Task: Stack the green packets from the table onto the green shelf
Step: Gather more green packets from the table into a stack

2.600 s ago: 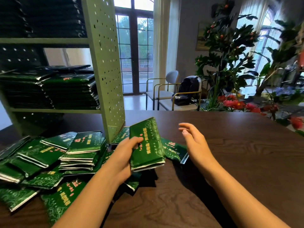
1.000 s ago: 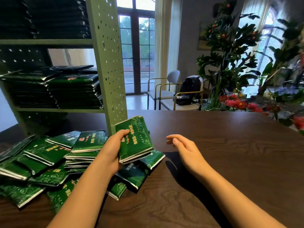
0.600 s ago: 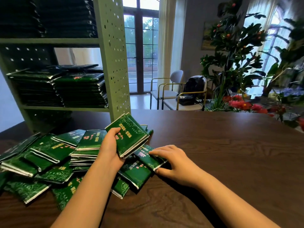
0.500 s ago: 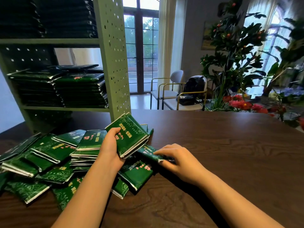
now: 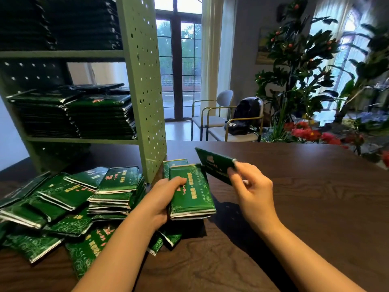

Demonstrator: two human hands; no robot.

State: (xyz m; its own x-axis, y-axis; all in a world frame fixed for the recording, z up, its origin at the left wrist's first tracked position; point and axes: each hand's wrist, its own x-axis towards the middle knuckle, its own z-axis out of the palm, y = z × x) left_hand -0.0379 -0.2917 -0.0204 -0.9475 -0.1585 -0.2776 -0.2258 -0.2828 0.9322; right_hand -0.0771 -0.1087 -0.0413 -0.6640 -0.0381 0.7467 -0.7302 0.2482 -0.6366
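My left hand grips a small stack of green packets just above the dark wooden table. A single green packet is pinched in my right hand, lifted and tilted beside the top of that stack. Several loose green packets lie heaped on the table at the left. The green perforated shelf stands at the back left, with dark stacks of packets on its middle level and more on the level above.
Two chairs, one with a dark bag on it, stand beyond the table's far edge by glass doors. Large plants with red flowers fill the right background. The shelf's side panel rises just left of my hands.
My right hand has picked a packet off the table and raised it beside the stack. My left hand has turned its stack from slanted to lengthwise and shifted it slightly right.
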